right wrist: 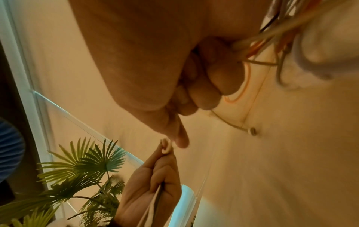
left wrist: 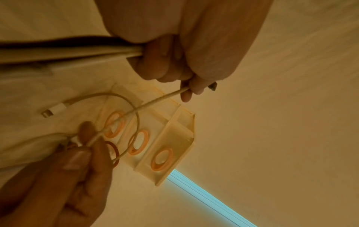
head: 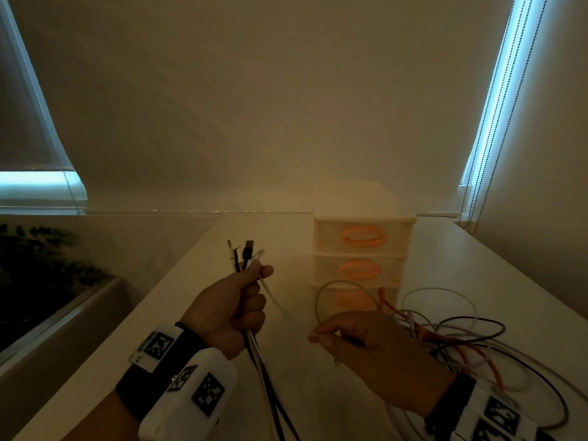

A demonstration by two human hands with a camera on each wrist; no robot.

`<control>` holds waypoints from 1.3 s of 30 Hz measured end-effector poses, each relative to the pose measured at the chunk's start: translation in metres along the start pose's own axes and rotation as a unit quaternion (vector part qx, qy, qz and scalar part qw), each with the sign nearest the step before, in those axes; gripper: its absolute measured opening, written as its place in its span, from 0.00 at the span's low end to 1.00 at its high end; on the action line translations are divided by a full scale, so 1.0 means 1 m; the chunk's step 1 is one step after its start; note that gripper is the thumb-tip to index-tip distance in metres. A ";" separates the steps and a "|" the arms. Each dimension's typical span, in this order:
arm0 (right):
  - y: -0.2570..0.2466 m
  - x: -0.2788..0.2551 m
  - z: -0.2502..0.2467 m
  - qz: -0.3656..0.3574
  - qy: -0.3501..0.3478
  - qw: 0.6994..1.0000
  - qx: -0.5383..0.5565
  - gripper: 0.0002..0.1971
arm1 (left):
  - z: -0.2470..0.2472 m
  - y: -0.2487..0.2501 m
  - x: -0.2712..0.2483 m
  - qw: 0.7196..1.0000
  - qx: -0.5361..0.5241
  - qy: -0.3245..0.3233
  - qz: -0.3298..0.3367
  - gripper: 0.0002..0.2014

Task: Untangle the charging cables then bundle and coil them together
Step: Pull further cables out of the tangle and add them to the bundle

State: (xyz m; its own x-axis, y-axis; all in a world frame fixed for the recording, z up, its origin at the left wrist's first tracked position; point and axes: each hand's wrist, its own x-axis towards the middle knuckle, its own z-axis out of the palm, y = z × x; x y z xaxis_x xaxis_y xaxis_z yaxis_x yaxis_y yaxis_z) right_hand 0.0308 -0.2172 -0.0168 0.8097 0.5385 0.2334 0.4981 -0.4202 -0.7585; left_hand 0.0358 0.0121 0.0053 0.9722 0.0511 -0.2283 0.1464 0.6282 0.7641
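My left hand [head: 237, 308] is raised over the white table [head: 178, 300] and grips a bunch of charging cables in its fist. Their plug ends [head: 243, 253], black and white, stick up above the thumb. The cable lengths [head: 264, 377] hang down from the fist. My right hand [head: 356, 342] pinches a white cable [left wrist: 155, 102] between thumb and forefinger; this cable runs back to the left hand [left wrist: 170, 61]. A loop [head: 337, 286] arches above the right hand. A tangle of orange, black and white cables [head: 461, 342] lies behind the right hand.
A small cream drawer unit [head: 362, 246] with orange handles stands on the table just beyond the hands. A planter with green leaves [head: 47, 275] sits left of the table. Window blinds with cords [head: 496, 122] hang at the right.
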 end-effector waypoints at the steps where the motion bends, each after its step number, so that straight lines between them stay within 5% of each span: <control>1: 0.001 0.000 -0.004 0.008 -0.015 1.000 -0.024 0.07 | -0.002 0.001 0.001 1.000 -0.010 0.008 0.007 0.12; 9: -0.001 -0.002 -0.026 0.077 -0.073 0.983 -0.152 0.08 | 0.003 -0.003 -0.004 0.998 -0.038 -0.028 0.030 0.14; 19: -0.001 0.000 -0.017 0.035 0.016 0.999 -0.002 0.10 | 0.006 -0.002 -0.010 0.988 -0.082 -0.058 0.119 0.09; 26: -0.006 -0.001 -0.022 0.046 -0.006 0.999 -0.027 0.07 | 0.007 0.001 -0.015 0.983 -0.114 -0.083 0.116 0.14; 31: -0.004 -0.002 -0.024 0.077 -0.050 0.994 -0.059 0.06 | 0.011 -0.005 -0.017 0.989 -0.036 -0.076 0.122 0.15; 39: -0.025 -0.005 -0.004 0.072 -0.141 0.983 0.094 0.18 | 0.024 -0.025 -0.026 0.983 0.078 -0.117 0.114 0.17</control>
State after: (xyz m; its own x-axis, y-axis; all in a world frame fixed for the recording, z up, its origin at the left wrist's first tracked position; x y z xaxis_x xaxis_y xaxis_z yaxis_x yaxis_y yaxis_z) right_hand 0.0159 -0.2120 0.0032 0.7364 0.6752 -0.0431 0.2964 -0.3793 -0.8765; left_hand 0.0111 -0.0235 0.0070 0.9958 -0.0137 0.0909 -0.0723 0.4935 0.8667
